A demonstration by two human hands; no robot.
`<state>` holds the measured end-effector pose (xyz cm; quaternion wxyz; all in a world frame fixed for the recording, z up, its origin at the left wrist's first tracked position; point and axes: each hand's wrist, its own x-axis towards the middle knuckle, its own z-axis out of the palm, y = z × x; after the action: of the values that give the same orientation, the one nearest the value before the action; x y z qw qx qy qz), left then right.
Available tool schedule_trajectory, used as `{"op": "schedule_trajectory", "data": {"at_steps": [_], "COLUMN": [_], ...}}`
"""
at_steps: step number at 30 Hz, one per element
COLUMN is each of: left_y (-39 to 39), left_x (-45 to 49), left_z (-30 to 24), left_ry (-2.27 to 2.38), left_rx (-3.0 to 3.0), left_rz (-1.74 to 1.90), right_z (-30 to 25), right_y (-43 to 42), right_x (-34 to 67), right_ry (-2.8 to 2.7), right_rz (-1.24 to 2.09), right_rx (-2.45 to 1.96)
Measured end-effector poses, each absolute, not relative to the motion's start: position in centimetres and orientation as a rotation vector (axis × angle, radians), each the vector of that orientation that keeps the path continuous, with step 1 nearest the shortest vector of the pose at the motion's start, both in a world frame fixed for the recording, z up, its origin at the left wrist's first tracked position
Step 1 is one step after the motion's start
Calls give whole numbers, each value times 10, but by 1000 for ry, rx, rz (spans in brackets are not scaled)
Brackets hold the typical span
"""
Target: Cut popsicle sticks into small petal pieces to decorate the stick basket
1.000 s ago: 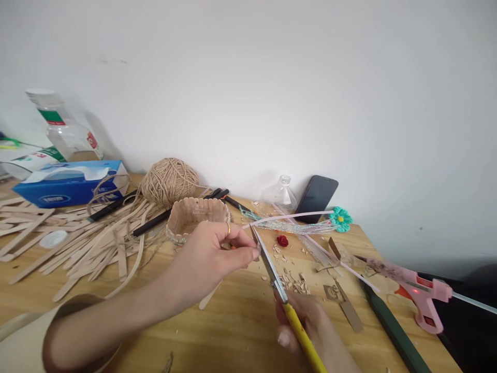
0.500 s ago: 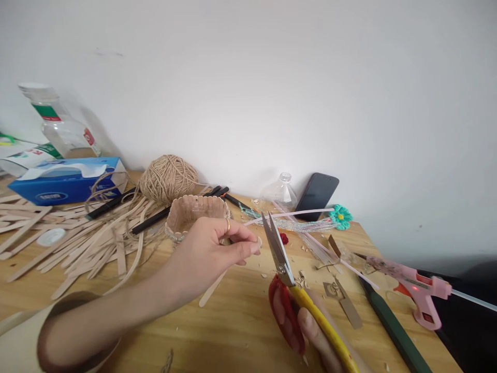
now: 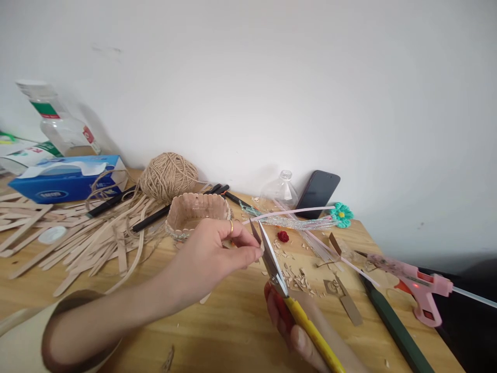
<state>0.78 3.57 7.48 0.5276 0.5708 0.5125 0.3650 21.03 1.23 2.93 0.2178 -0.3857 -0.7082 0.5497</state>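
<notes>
My left hand (image 3: 229,246), with a ring on one finger, pinches a small pale wooden piece (image 3: 262,248), apparently a bit of craft stick. The fingertips cover most of it. My right hand (image 3: 301,339) grips scissors (image 3: 277,274) with a red and a yellow handle. Their blades point up and away from me, slightly apart, with the wooden piece at or between them; I cannot tell whether they touch it. Wood chips (image 3: 297,278) lie on the table beyond the scissors. Behind my left hand stands a scallop-edged basket (image 3: 198,207) of craft sticks.
Many craft sticks (image 3: 77,248), a twine ball (image 3: 169,176) and a blue tissue box (image 3: 66,181) fill the left. A phone (image 3: 318,194) leans by the wall near a teal flower (image 3: 341,214). A pink glue gun (image 3: 411,285) lies right, its light red.
The scissors have shifted left, bringing their blades to the left fingertips. The red rose and more wood chips now show beyond the blades. My left hand has barely moved.
</notes>
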Motion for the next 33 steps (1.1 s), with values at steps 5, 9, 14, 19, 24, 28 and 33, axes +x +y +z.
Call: {"op": "schedule_trajectory", "data": {"at_steps": [5, 9, 14, 19, 24, 28, 33], "left_y": [35, 34, 34, 34, 34, 35, 36], "left_x": [8, 7, 6, 4, 3, 3, 3], "left_z": [74, 75, 78, 78, 78, 79, 78], "left_ry": [1210, 1229, 1258, 1274, 1303, 1288, 1192], "left_rx": [1359, 1374, 1434, 1466, 1454, 1449, 1420], "left_rz": [877, 854, 834, 790, 744, 762, 774], "right_z": [30, 28, 30, 39, 43, 32, 18], "right_y": [11, 8, 9, 9, 8, 7, 12], "right_x": [210, 210, 208, 202, 200, 201, 205], "right_ry": [-1940, -1914, -1945, -1998, -2066, -2085, -1811], "right_rz": [1486, 1445, 1419, 1411, 1295, 1306, 1407], "right_rx": [-1106, -1128, -1126, -1036, -1089, -1129, -1261]}}
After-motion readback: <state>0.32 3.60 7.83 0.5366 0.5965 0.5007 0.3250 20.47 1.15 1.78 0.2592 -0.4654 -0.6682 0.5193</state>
